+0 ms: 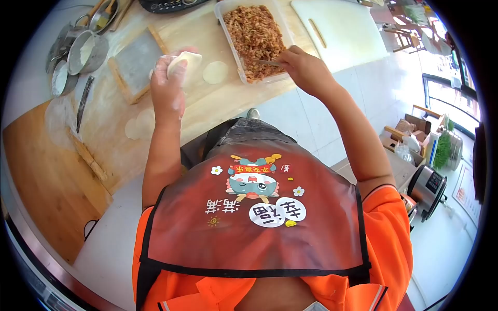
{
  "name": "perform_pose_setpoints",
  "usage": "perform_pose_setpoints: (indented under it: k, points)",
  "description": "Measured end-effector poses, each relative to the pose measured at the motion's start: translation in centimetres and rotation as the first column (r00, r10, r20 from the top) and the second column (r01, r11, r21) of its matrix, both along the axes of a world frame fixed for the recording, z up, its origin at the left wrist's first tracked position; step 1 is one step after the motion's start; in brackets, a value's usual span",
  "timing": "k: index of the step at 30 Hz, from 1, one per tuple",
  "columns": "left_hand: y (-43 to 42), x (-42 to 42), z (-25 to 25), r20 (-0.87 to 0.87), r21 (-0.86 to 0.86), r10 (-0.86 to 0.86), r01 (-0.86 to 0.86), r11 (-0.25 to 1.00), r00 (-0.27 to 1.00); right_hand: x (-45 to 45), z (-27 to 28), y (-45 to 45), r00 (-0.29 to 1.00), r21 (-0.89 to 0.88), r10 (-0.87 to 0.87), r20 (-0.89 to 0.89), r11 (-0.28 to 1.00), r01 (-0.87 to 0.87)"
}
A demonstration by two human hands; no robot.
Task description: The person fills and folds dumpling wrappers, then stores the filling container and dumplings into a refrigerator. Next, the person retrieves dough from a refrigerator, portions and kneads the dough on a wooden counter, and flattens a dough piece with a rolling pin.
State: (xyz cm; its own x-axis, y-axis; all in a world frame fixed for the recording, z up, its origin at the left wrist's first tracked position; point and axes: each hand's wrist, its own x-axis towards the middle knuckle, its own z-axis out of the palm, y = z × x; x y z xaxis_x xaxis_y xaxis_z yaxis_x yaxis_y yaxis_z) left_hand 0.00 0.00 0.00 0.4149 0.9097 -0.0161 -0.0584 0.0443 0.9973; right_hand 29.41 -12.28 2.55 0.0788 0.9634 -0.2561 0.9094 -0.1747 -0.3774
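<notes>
A pale round dough wrapper [190, 63] lies in my left hand [170, 78], thumb pressed on it, above the floured wooden worktop [197, 98]. My right hand [306, 70] is closed around the end of a thin utensil [267, 62], whose far end reaches into brown minced filling [254, 36]. That filling sits in a clear rectangular tub [228, 44] at the top middle. Another flat dough round [213, 72] rests on the worktop between my left hand and the tub. More pale rounds [139, 125] lie nearer, left of my left forearm.
A wood-framed tray [123, 83] stands left of my left hand, with metal bowls [95, 54] and a dark stick [83, 103] beyond. A rolling pin [89, 158] lies near the left edge. A white cutting board [345, 31] is right of the tub. A cooker [426, 192] stands far right.
</notes>
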Motion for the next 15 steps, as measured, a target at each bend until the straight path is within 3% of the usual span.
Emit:
perform_pose_setpoints:
  k: [2, 5, 8, 11, 15]
  points:
    - [-0.1, -0.5, 0.0, 0.427, -0.39, 0.047, 0.136, 0.911, 0.903, -1.6, -0.8, 1.3, 0.993, -0.008, 0.09, 0.07, 0.996, -0.09]
    - [-1.6, 2.5, -1.5, 0.603, -0.592, 0.184, 0.281, 0.755, 0.776, 0.3, -3.2, 1.9, 0.964, -0.016, 0.238, 0.121, 0.971, -0.238]
    - [-2.5, 3.5, -1.7, 0.539, -0.653, 0.261, 0.202, 0.73, 0.801, 0.2, -3.6, 2.5, 0.939, -0.108, 0.328, 0.101, 0.942, -0.317]
    - [-2.8, 3.4, -2.5, 0.496, -0.708, 0.356, 0.131, 0.694, 0.792, 1.1, -4.4, 2.9, 0.958, -0.106, 0.277, -0.075, 0.953, -0.284]
    - [-2.3, 3.5, -3.3, 0.551, -0.667, 0.345, 0.152, 0.73, 0.76, 3.2, -4.5, 3.7, 0.938, -0.255, 0.137, -0.319, 0.941, -0.224]
